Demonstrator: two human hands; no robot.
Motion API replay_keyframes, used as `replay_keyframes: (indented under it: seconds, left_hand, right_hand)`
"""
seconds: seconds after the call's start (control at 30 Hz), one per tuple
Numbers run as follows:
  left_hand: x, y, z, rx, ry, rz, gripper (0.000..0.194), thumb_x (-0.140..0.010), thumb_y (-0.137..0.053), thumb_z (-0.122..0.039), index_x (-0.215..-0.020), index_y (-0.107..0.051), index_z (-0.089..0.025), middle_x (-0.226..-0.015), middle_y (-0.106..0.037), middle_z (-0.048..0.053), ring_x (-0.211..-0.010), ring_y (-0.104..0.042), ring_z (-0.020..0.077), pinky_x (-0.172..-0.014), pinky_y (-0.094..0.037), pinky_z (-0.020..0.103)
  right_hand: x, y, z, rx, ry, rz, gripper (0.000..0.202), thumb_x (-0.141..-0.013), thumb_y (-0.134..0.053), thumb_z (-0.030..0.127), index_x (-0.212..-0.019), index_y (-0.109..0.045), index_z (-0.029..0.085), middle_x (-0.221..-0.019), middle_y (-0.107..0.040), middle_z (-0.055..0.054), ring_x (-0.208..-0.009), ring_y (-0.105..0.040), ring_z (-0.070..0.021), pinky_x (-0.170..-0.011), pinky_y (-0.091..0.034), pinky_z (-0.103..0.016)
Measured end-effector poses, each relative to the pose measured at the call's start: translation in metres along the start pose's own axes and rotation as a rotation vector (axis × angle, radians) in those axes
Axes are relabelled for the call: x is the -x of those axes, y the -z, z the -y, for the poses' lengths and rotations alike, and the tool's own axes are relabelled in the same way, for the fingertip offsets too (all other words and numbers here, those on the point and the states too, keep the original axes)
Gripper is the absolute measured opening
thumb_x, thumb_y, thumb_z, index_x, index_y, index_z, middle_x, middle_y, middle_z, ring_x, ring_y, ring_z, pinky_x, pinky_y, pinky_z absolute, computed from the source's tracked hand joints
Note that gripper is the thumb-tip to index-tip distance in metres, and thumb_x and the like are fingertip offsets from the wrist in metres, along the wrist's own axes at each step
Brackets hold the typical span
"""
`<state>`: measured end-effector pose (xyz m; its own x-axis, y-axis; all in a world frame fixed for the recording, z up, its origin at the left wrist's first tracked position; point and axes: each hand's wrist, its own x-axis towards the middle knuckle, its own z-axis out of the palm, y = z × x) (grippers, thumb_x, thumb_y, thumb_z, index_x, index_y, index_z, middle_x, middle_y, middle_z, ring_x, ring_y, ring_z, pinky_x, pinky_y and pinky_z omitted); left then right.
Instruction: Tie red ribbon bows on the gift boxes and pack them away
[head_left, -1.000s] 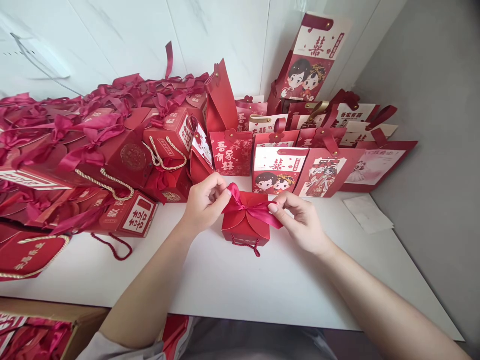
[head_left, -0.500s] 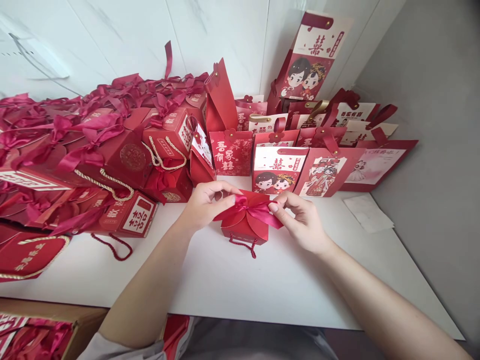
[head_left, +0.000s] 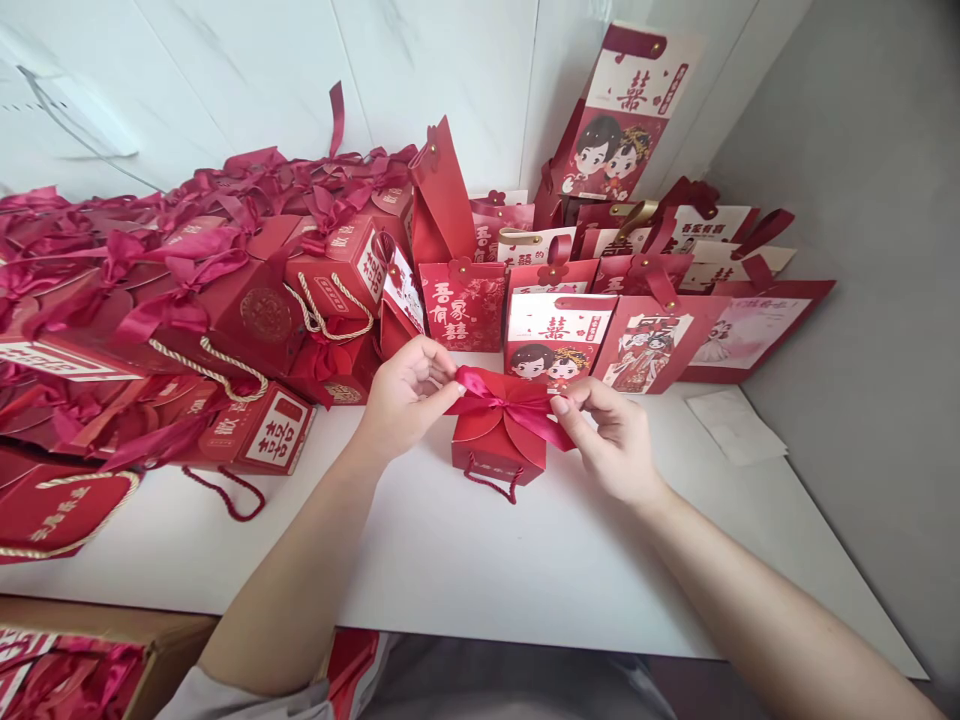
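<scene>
A small red gift box (head_left: 498,450) with scalloped top flaps and a dark red cord handle (head_left: 491,487) stands on the white table before me. Across its top runs a shiny crimson ribbon (head_left: 517,405), gathered into a knot at the middle. My left hand (head_left: 416,395) pinches the ribbon's loop at the left between thumb and fingers. On the other side, my right hand (head_left: 611,435) pinches the ribbon near the box's right edge. Both hands are closed, and the ribbon is drawn out between them.
Stacked red gift boxes (head_left: 247,300) with crimson bows fill the left. Upright red and white gift bags (head_left: 559,340) line the back. A white paper (head_left: 735,425) lies at right by the grey wall. A cardboard carton (head_left: 176,640) sits below at lower left.
My left hand has shifted slightly up and left, and the ribbon loop is pulled out more. The box has moved a little right and its front shows more. My right hand moved slightly right.
</scene>
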<state>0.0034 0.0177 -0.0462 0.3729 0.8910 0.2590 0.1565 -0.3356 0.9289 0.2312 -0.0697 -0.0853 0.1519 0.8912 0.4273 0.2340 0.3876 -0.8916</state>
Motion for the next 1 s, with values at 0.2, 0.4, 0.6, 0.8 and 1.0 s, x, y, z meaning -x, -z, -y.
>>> replay_keyframes:
  seconds: [0.2,0.4,0.6,0.8,1.0]
  left_hand:
    - [0.001,0.004,-0.007,-0.148,0.014,0.251,0.016,-0.082,-0.063,-0.014,-0.096,-0.068,-0.018,-0.093,-0.068,0.004,-0.080,-0.061,0.0147,-0.069,-0.047,0.026]
    - [0.001,0.015,-0.016,-0.155,-0.030,0.411,0.008,-0.080,-0.060,-0.016,-0.080,-0.053,-0.020,-0.081,-0.053,0.001,-0.072,-0.047,0.0145,-0.067,-0.040,0.028]
    - [0.000,0.018,-0.020,-0.071,0.011,0.520,0.040,-0.089,-0.057,-0.034,-0.057,-0.039,-0.019,-0.064,-0.047,0.002,-0.062,-0.041,0.0154,-0.060,-0.034,0.031]
    - [0.002,0.015,-0.025,-0.123,0.111,0.512,0.044,-0.088,-0.064,-0.033,-0.051,-0.044,-0.017,-0.058,-0.045,0.000,-0.055,-0.035,0.0107,-0.054,-0.029,0.029]
    - [0.003,0.004,-0.017,-0.003,0.336,0.316,0.047,-0.086,-0.068,-0.044,-0.050,-0.054,-0.016,-0.055,-0.044,0.001,-0.053,-0.036,0.0104,-0.050,-0.023,0.028]
  right_hand:
    - [0.000,0.001,0.000,0.011,0.002,-0.006,0.027,-0.098,-0.061,0.031,-0.074,-0.054,0.022,-0.066,-0.053,0.003,-0.061,-0.046,-0.0126,-0.059,-0.042,-0.026]
    - [-0.002,0.000,0.001,0.011,-0.041,0.014,0.031,-0.098,-0.061,0.038,-0.072,-0.054,0.022,-0.064,-0.053,0.002,-0.059,-0.045,-0.0130,-0.058,-0.043,-0.028]
    - [0.000,0.000,0.004,-0.034,-0.037,0.142,0.029,-0.099,-0.061,0.035,-0.074,-0.057,0.021,-0.066,-0.060,0.001,-0.060,-0.053,-0.0126,-0.059,-0.044,-0.027]
    - [0.001,-0.003,0.003,0.017,-0.033,0.150,0.026,-0.100,-0.061,0.033,-0.077,-0.059,0.022,-0.069,-0.064,0.001,-0.062,-0.056,-0.0129,-0.060,-0.046,-0.027]
    - [0.002,-0.004,0.018,0.394,0.369,-0.092,0.006,-0.096,-0.061,0.019,-0.099,-0.063,0.024,-0.091,-0.070,-0.006,-0.085,-0.064,-0.0220,-0.076,-0.051,-0.038]
